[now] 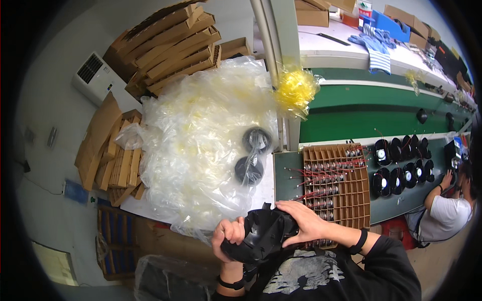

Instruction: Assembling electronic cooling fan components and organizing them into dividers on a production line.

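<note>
Close to my body I hold a black moulded plastic housing point(262, 232), roughly round with ribs and openings. My left hand point(229, 238) grips its left side with curled fingers. My right hand point(304, 222) is on the right side, fingers over the top edge and thumb below. Beyond my hands lies a big heap of clear plastic bags point(201, 135) on a white table. Two round black parts point(249, 170) rest at the heap's right edge, partly under clear film.
Right of me, a cardboard divider tray point(351, 203) holds metal cylinders with red wires. Black housings point(396, 178) stand in rows beyond it, near a seated co-worker point(447, 215). A post point(273, 55) with yellow film point(297, 91) rises ahead. Cardboard stacks point(165, 50) stand at left.
</note>
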{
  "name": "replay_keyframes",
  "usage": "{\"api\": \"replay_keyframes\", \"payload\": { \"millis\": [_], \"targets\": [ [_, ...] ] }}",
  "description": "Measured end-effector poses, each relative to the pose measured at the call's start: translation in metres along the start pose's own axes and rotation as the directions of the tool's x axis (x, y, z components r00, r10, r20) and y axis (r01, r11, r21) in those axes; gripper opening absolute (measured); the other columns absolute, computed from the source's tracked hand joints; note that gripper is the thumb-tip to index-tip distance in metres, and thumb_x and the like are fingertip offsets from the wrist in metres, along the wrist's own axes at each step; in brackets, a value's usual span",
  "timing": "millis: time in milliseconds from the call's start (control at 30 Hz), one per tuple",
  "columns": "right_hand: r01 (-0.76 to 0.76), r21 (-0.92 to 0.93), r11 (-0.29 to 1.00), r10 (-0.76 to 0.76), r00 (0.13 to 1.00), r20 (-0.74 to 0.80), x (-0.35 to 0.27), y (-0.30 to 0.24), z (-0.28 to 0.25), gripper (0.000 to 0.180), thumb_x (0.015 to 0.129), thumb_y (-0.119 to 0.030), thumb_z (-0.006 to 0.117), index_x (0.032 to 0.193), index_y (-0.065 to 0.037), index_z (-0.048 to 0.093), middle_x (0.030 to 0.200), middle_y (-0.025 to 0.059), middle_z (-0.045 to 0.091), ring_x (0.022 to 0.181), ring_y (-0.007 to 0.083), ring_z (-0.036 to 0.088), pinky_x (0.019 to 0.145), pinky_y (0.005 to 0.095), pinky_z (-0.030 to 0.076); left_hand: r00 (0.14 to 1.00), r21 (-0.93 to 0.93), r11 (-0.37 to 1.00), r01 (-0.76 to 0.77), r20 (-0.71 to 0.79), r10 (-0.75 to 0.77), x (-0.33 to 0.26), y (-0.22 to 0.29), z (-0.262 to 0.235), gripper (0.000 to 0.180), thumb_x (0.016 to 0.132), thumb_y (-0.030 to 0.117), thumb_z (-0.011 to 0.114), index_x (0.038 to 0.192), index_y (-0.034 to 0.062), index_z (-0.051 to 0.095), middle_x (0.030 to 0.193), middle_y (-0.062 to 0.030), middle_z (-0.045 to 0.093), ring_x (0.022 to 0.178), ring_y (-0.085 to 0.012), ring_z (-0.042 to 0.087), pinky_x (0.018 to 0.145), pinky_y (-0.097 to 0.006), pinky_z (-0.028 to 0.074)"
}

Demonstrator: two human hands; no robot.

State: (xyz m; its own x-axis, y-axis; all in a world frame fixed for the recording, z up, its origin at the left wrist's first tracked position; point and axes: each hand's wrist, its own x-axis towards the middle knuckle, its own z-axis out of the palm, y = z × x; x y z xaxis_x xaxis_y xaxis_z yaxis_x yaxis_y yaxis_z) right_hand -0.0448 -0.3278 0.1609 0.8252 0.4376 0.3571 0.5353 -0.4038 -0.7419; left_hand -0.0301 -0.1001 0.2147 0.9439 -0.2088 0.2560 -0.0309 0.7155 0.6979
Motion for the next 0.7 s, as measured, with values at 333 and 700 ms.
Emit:
{"api": "replay_keyframes", "payload": {
  "millis": [333, 700],
  "targets": [
    [-0.225, -0.158, 0.962, 0.188, 0.958, -0.218, -0.025, -0.002, -0.020, 0.066, 0.066, -0.034, 0.077, 0.118, -0.004, 0.049, 0.087, 0.0101, 0.054, 0.078, 0.0293, 0.058, 0.067, 0.0369, 0.047, 0.986, -0.156, 0.976, 0.155, -0.031, -0.162, 0.022, -0.031, 0.001, 0.033, 0.092, 0.029, 0.029, 0.063, 0.0139, 0.036, 0.055, 0.0002, 0.037, 0.048, -0.0127, 0.034, 0.085, -0.033, 0.031],
    [-0.220, -0.449, 0.866, 0.192, 0.975, -0.108, -0.089, 0.000, -0.071, 0.069, 0.066, -0.041, 0.073, 0.119, -0.003, 0.051, 0.081, 0.0071, 0.054, 0.070, 0.0244, 0.057, 0.060, 0.0353, 0.045, 0.956, -0.241, 0.931, 0.273, 0.178, -0.234, 0.066, -0.077, 0.005, 0.031, 0.092, 0.026, 0.031, 0.067, 0.0102, 0.040, 0.059, -0.0023, 0.041, 0.052, -0.0169, 0.042, 0.085, -0.038, 0.035]
  ]
}}
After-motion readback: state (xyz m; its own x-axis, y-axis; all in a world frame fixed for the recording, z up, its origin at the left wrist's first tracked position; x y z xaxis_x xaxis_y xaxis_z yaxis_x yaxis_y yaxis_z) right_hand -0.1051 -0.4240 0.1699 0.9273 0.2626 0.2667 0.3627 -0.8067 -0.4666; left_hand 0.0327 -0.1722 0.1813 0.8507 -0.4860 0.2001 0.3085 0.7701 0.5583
